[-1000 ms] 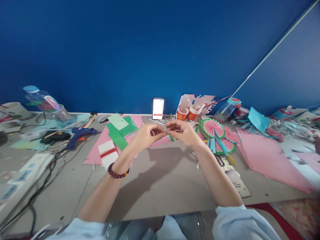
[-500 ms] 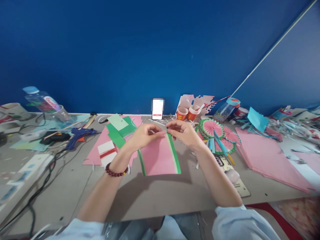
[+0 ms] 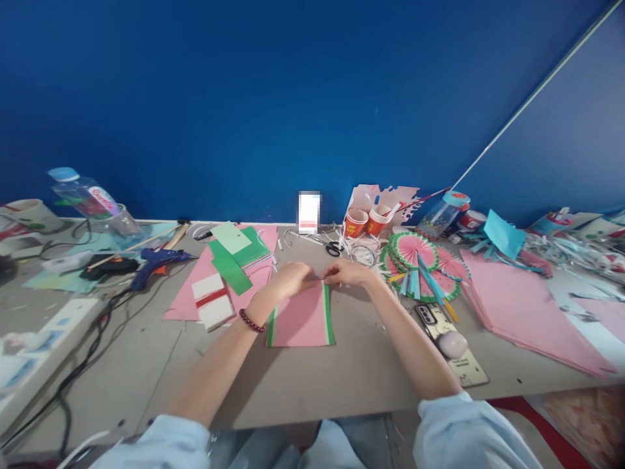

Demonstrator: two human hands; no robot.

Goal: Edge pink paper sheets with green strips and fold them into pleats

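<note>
A pink sheet of paper (image 3: 300, 319) with green and pale strips along both sides lies in front of me on the table, its near edge facing me. My left hand (image 3: 297, 279) is closed at the far edge of the sheet, fingers bent and partly hidden behind the hand. At the far right corner, my right hand (image 3: 342, 272) pinches the sheet between thumb and fingers. The two hands are close together. To the left are a green paper strip (image 3: 232, 272), a pale green card (image 3: 230, 239) and a white stack with a red band (image 3: 212, 301).
Pleated watermelon fans (image 3: 415, 252), a cased phone (image 3: 466, 368) and pink sheets (image 3: 517, 299) lie to the right. Red paper cups (image 3: 356, 223), scissors (image 3: 333, 248) and a lit phone (image 3: 309, 212) stand or lie behind. A blue glue gun (image 3: 151, 266) and power strip (image 3: 49, 352) are left.
Both hands have come down and nearer to me with the pink sheet, which now lies flatter on the table. The scissors and a white coil behind the right hand have come into view.
</note>
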